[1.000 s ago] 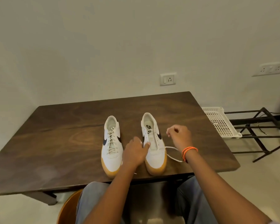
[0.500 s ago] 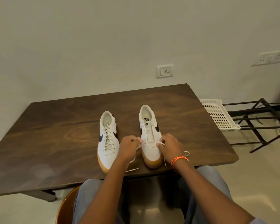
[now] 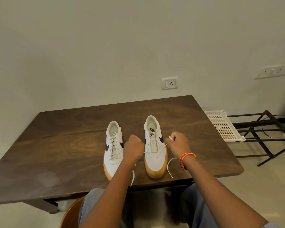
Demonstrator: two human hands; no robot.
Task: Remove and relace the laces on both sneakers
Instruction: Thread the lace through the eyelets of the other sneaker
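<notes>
Sneakers, two of them, stand side by side on the dark wooden table (image 3: 64,145), toes toward me, and my hands sit on either side of the right sneaker (image 3: 155,153). My right hand (image 3: 179,143) is curled, finger and thumb pinching one end of the white lace (image 3: 163,149); the tip pokes out just above my knuckles. From that pinch the lace slants down to an eyelet low on the right sneaker, crosses the tongue as a single bar, and comes out on the far side toward my left hand (image 3: 133,149). That hand is fisted between the two shoes; I take it to be gripping the other run of lace, though the fingers hide the contact. Below my left wrist a loose length trails to the table edge, and below my right wrist another loose length curves across the wood. The upper eyelets of the right sneaker stand bare. Just outside my left fist the left sneaker (image 3: 113,148) is fully laced. An orange bracelet (image 3: 187,157) rings my right wrist. Beyond my right hand, off the table's edge, a white perforated tray (image 3: 220,125) rests on a black metal rack (image 3: 260,134).
</notes>
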